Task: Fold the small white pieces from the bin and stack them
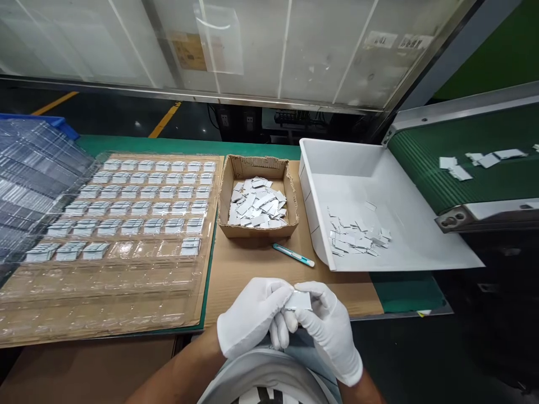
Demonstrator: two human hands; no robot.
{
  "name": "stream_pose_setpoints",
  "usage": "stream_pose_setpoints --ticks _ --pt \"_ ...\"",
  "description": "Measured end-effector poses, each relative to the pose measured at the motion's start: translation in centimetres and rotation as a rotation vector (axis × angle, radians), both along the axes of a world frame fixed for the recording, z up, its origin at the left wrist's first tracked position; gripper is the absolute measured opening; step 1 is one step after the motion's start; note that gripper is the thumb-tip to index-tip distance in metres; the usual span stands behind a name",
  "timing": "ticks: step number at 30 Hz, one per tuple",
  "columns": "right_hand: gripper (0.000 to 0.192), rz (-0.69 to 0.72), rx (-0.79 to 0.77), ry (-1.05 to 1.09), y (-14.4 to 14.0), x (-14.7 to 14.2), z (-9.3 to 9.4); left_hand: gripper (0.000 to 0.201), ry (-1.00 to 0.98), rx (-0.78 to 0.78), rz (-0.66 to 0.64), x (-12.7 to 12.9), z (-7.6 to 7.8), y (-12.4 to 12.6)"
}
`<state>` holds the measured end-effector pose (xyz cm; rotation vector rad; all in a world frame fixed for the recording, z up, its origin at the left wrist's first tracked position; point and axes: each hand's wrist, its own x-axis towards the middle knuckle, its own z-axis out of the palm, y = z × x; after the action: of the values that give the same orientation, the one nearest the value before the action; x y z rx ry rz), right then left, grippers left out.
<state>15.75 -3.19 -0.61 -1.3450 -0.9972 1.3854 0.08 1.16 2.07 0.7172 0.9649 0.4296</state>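
Left hand, white glove: fingers curled close around the left edge of a small grey plate, thumb on top. Right hand, white glove: fingers bent narrow, pinching the plate's right edge. The plate sits between both hands, held just above the lap at the near edge of the bench, roughly flat.

Cardboard sheet: lies on the bench directly beyond the hands. A teal-handled knife rests on it, aslant, just in front of the box.

Clear tray: left of the hands, on its own cardboard backing. The far rows of pockets are filled with small grey plates; the fifth row is part filled, with three at the left and one toward the right; the near rows hold none.

Cardboard box: open, beyond the knife, between tray and bin, holding a loose heap of plates.

White bin: right of the box, tilted toward the viewer, with a scatter of plates near its lower left corner.

Green belt: at the bin's right edge, carrying a few plates toward its far end.

Stacked clear trays: far left, with a blue crate behind them.

Clear panel: across the far side of the bench, with labels stuck on it.
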Motion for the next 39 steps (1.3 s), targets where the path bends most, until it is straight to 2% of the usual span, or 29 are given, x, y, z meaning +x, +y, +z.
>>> stream_pose_setpoints --ticks 4,8,14,20,32,36,39 --pt "0.029 -0.006 -0.045 0.003 -0.5 -0.2 -0.3 0.052 -0.043 -0.026 0.007 -0.1 -0.8 -0.3" --pt "0.03 0.003 -0.113 0.1 -0.8 -0.6 -0.3 0.05 -0.088 -0.094 0.032 0.0 -1.3 -0.5" --pt "0.031 -0.012 -0.13 0.076 -0.5 -0.7 0.1 0.054 -0.116 -0.151 0.06 0.2 -0.8 -0.3" --pt "0.035 -0.002 -0.165 0.081 -0.6 -0.6 -0.3 0.051 -0.116 -0.158 0.092 0.3 -0.6 -0.2" --pt "0.036 -0.045 -0.179 0.046 -0.4 -0.8 0.0 0.05 -0.204 -0.221 0.111 0.3 -1.2 -0.2" --pt "0.035 -0.033 -0.165 0.031 -0.5 -0.7 -0.2 0.052 -0.206 -0.218 0.098 0.4 -1.2 -0.3" --pt "0.03 0.01 -0.104 -0.065 -0.7 -0.5 -0.5 0.05 -0.135 -0.199 0.073 0.3 -1.0 -0.2"
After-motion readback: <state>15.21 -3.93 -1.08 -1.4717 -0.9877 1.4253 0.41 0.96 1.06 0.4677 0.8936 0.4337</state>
